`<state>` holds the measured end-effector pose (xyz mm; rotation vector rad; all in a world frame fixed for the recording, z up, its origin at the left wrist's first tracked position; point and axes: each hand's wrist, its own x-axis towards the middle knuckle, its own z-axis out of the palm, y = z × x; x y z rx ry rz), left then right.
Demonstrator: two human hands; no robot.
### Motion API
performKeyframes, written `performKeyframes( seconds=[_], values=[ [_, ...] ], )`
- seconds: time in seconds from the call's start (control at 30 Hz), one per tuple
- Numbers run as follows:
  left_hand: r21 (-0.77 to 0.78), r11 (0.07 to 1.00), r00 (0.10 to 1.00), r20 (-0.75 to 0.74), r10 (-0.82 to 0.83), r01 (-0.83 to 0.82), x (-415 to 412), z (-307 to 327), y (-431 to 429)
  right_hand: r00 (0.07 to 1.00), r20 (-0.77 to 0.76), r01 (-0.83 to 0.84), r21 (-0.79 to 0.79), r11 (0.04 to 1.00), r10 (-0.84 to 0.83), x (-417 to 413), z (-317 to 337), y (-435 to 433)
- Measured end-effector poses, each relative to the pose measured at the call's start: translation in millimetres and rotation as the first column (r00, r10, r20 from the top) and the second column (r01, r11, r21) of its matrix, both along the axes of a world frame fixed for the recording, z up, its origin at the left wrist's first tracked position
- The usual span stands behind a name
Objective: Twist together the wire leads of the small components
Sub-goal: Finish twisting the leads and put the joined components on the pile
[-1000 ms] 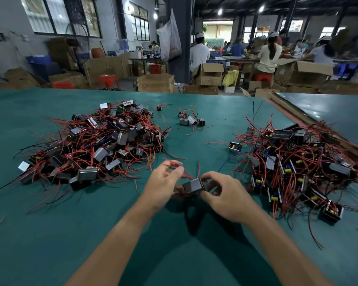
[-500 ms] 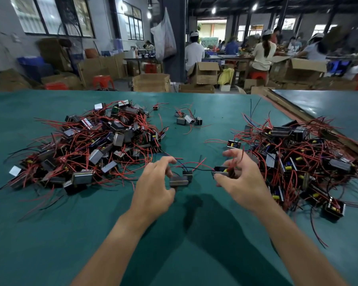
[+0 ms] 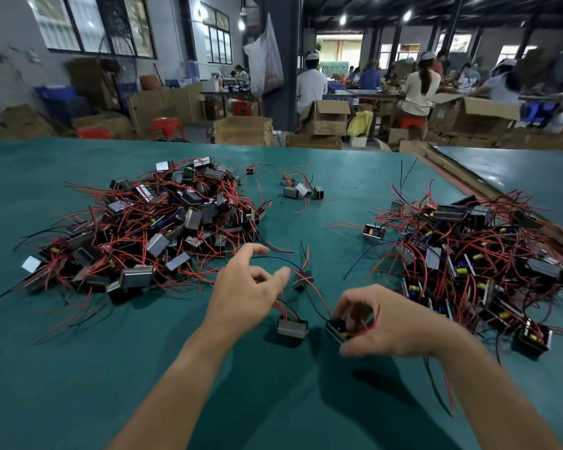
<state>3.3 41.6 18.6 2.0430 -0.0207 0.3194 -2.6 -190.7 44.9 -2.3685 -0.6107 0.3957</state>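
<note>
My right hand [image 3: 390, 323] grips a small black component [image 3: 337, 329] with yellow parts, its red leads curling over my fingers. A grey component [image 3: 292, 328] lies on the green table [image 3: 78, 368] just left of it, and its leads run up under my left hand [image 3: 246, 293]. That hand hovers with index finger and thumb stretched out. Beside the thumb tip a third small component [image 3: 303, 279] sits tilted, trailing red and blue leads. Whether my left fingers pinch any lead is hidden.
A big heap of components with red wires [image 3: 150, 228] lies at the left and another heap [image 3: 468, 254] at the right. A few loose ones [image 3: 301, 190] sit further back. A second table [image 3: 533, 177] adjoins at the right. People and cardboard boxes fill the background.
Both hands have dropped toward me. The grey component my left hand held now lies on the table, and my right hand has carried the black one down and nearer.
</note>
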Motion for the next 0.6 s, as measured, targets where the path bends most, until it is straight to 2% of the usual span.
performKeyframes(
  seconds=[0.1,0.17,0.23,0.3,0.33,0.4,0.5,0.6],
  values=[
    [-0.105,0.994,1.000,-0.014,-0.020,0.019,3,2,1,0.982,-0.146,-0.118,0.006,0.993,0.118,-4,7,-4],
    [-0.140,0.989,0.999,-0.027,-0.043,0.039,3,3,0,0.956,-0.217,-0.185,0.084,0.979,0.199,-6,9,-6],
    [-0.160,0.985,0.996,-0.043,-0.076,0.068,2,3,-3,0.959,-0.230,-0.097,0.274,0.957,0.163,-5,8,-2],
    [-0.145,0.986,0.995,-0.053,-0.086,0.077,1,4,-4,0.992,-0.130,0.053,0.370,0.928,-0.005,0,3,5],
    [-0.136,0.987,0.995,-0.052,-0.088,0.080,1,4,-5,0.997,-0.040,0.079,0.333,0.940,-0.070,2,-2,9],
    [-0.114,0.991,0.996,-0.034,-0.079,0.075,1,4,-7,0.996,0.065,0.046,0.212,0.976,-0.061,3,-11,18],
    [-0.005,1.000,0.999,0.030,-0.020,0.020,1,2,-5,0.998,0.053,0.039,0.139,0.989,-0.047,3,-21,21],
    [-0.062,0.998,1.000,-0.018,-0.017,0.016,1,4,-2,0.999,-0.001,0.052,0.137,0.989,-0.052,5,-20,14]
  ],
)
